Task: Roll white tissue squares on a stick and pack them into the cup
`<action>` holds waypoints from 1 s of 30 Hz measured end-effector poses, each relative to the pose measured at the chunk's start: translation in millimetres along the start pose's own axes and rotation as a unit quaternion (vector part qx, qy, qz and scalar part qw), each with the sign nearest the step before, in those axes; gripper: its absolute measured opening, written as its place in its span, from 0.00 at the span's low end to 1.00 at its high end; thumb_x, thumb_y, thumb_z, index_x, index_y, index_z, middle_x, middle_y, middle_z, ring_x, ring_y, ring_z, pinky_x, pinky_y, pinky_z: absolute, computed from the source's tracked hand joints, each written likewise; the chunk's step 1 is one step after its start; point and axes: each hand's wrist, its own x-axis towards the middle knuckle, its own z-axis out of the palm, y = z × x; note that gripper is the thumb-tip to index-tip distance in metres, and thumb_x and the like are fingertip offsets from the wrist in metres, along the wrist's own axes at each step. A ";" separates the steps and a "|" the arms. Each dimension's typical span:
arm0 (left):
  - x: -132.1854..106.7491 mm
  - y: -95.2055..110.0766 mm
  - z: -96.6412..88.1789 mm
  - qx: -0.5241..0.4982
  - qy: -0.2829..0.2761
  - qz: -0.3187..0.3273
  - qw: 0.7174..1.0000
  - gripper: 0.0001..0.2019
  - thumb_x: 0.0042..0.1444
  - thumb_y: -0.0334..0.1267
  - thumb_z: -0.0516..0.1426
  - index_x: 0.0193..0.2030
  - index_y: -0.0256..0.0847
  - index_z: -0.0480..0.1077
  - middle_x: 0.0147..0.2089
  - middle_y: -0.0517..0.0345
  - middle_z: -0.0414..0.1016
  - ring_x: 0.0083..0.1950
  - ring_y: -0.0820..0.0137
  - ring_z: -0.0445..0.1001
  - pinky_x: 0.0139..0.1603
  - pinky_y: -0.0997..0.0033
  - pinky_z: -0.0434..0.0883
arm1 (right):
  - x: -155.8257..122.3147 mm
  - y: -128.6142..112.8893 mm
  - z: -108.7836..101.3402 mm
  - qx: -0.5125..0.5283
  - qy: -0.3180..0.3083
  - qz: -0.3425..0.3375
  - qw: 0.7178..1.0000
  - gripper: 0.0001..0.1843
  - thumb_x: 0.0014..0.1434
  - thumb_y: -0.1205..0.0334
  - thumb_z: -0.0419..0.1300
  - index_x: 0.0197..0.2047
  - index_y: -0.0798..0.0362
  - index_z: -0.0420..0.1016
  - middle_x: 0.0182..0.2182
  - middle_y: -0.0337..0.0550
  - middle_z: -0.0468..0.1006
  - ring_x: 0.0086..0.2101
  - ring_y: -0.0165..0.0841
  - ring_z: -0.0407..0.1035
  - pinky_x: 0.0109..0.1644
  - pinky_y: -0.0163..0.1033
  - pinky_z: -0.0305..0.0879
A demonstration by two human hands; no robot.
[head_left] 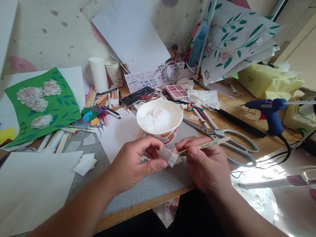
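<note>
Between the thumb and fingers of my left hand [138,160] is a small folded piece of white paper [167,156]. My right hand [208,163] grips a thin, flat wooden stick [212,143] with green marks on it. The stick's lower left end meets the paper, or lies very close to it; my fingers partly hide that spot. Just beyond both hands stands a paper bowl [170,135] with a red printed side, holding white paper pieces [158,117]. Beneath the hands lies a grey cutting mat [143,191].
Large grey-handled scissors [230,137] lie right of the bowl. Farther right is a blue hot glue gun [271,111] with a cord. A phone [137,96], a palette [176,92] and pens are behind the bowl. Left are a green flower picture [62,103] and white paper scraps [85,164].
</note>
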 end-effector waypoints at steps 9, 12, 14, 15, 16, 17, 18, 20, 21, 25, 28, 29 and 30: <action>-1.3 -1.4 0.9 -0.111 0.023 -0.028 0.993 0.08 0.54 0.39 0.68 0.30 0.39 0.77 0.26 0.62 0.74 0.29 0.75 0.68 0.30 0.77 0.65 | 3.5 5.6 -1.1 -0.060 -0.105 -0.097 0.988 0.06 0.62 0.67 0.67 0.42 0.47 0.84 0.39 0.40 0.86 0.41 0.35 0.80 0.51 0.45 0.75; 0.0 1.0 -0.6 -0.090 0.019 -0.008 0.996 0.05 0.54 0.36 0.67 0.30 0.40 0.78 0.28 0.62 0.76 0.30 0.74 0.70 0.32 0.76 0.66 | 8.9 3.2 -2.8 -0.060 -0.116 -0.093 0.987 0.06 0.61 0.66 0.68 0.41 0.47 0.84 0.36 0.40 0.86 0.40 0.36 0.80 0.50 0.46 0.75; 0.8 1.8 -1.1 -0.075 0.019 0.005 0.997 0.04 0.54 0.34 0.67 0.29 0.40 0.78 0.28 0.61 0.77 0.30 0.74 0.70 0.32 0.76 0.67 | 10.3 2.9 -4.7 -0.072 -0.117 -0.082 0.987 0.05 0.61 0.65 0.68 0.41 0.46 0.84 0.35 0.40 0.85 0.40 0.36 0.80 0.50 0.46 0.75; 1.1 2.0 -1.3 -0.067 0.018 0.011 0.998 0.04 0.55 0.33 0.67 0.29 0.40 0.78 0.28 0.61 0.77 0.30 0.73 0.70 0.32 0.75 0.67 | 10.3 2.9 -5.7 -0.077 -0.116 -0.075 0.987 0.05 0.61 0.65 0.68 0.40 0.46 0.84 0.36 0.41 0.85 0.40 0.37 0.80 0.50 0.46 0.76; 1.4 2.0 -1.5 -0.060 0.015 0.018 0.998 0.04 0.55 0.32 0.66 0.29 0.40 0.78 0.28 0.61 0.77 0.31 0.73 0.71 0.33 0.75 0.67 | 10.0 2.9 -6.5 -0.082 -0.114 -0.067 0.988 0.05 0.60 0.65 0.69 0.40 0.45 0.84 0.36 0.41 0.85 0.40 0.37 0.80 0.50 0.47 0.76; 1.6 1.9 -1.7 -0.053 0.014 0.026 0.998 0.05 0.55 0.32 0.66 0.29 0.40 0.78 0.29 0.60 0.77 0.31 0.72 0.71 0.33 0.74 0.68 | 9.5 2.9 -7.2 -0.087 -0.114 -0.061 0.988 0.05 0.60 0.65 0.69 0.40 0.45 0.84 0.36 0.41 0.85 0.40 0.38 0.80 0.50 0.47 0.76; 1.8 1.7 -2.0 -0.048 0.013 0.033 0.998 0.05 0.55 0.31 0.66 0.29 0.40 0.78 0.29 0.60 0.77 0.32 0.72 0.72 0.34 0.73 0.68 | 9.0 2.7 -7.6 -0.093 -0.115 -0.060 0.987 0.05 0.60 0.64 0.69 0.40 0.45 0.84 0.36 0.42 0.85 0.40 0.38 0.80 0.49 0.47 0.76; 2.1 1.1 -2.5 -0.040 0.011 0.047 0.998 0.05 0.56 0.31 0.66 0.30 0.41 0.78 0.29 0.60 0.77 0.32 0.71 0.72 0.35 0.73 0.69 | 8.2 1.8 -7.9 -0.107 -0.121 -0.064 0.985 0.06 0.59 0.65 0.69 0.40 0.45 0.84 0.36 0.42 0.86 0.39 0.37 0.80 0.48 0.46 0.77; 2.2 0.8 -2.7 -0.038 0.009 0.053 0.998 0.05 0.56 0.31 0.66 0.30 0.41 0.78 0.30 0.60 0.77 0.32 0.71 0.73 0.35 0.72 0.69 | 8.0 1.2 -7.8 -0.112 -0.124 -0.066 0.984 0.06 0.59 0.65 0.69 0.40 0.45 0.84 0.36 0.41 0.86 0.39 0.37 0.80 0.47 0.45 0.78; 2.7 -0.2 -2.9 -0.033 0.002 0.064 0.997 0.05 0.57 0.31 0.66 0.30 0.41 0.78 0.29 0.61 0.76 0.32 0.71 0.73 0.35 0.73 0.69 | 7.9 -1.4 -7.3 -0.112 -0.137 -0.062 0.982 0.08 0.60 0.65 0.69 0.42 0.44 0.84 0.37 0.41 0.86 0.39 0.36 0.80 0.44 0.43 0.78; 2.9 -0.1 -2.7 -0.031 -0.001 0.052 0.998 0.05 0.56 0.32 0.66 0.30 0.41 0.78 0.29 0.60 0.78 0.32 0.71 0.74 0.35 0.73 0.70 | 8.0 -2.7 -7.3 -0.114 -0.142 -0.063 0.981 0.08 0.59 0.65 0.69 0.42 0.44 0.84 0.36 0.41 0.86 0.39 0.36 0.80 0.43 0.43 0.78; 2.9 0.2 -2.7 -0.031 -0.002 0.045 0.998 0.05 0.56 0.33 0.66 0.30 0.41 0.78 0.29 0.60 0.78 0.32 0.72 0.74 0.35 0.73 0.70 | 8.0 -3.1 -7.3 -0.115 -0.143 -0.065 0.981 0.08 0.59 0.65 0.69 0.42 0.44 0.85 0.36 0.41 0.86 0.39 0.36 0.80 0.43 0.43 0.78; 3.0 0.7 -2.8 -0.031 -0.003 0.039 0.999 0.05 0.56 0.32 0.67 0.29 0.41 0.78 0.29 0.60 0.78 0.32 0.72 0.74 0.35 0.73 0.69 | 8.0 -3.4 -7.2 -0.116 -0.145 -0.066 0.980 0.08 0.59 0.65 0.69 0.42 0.44 0.85 0.36 0.41 0.86 0.39 0.36 0.80 0.43 0.43 0.78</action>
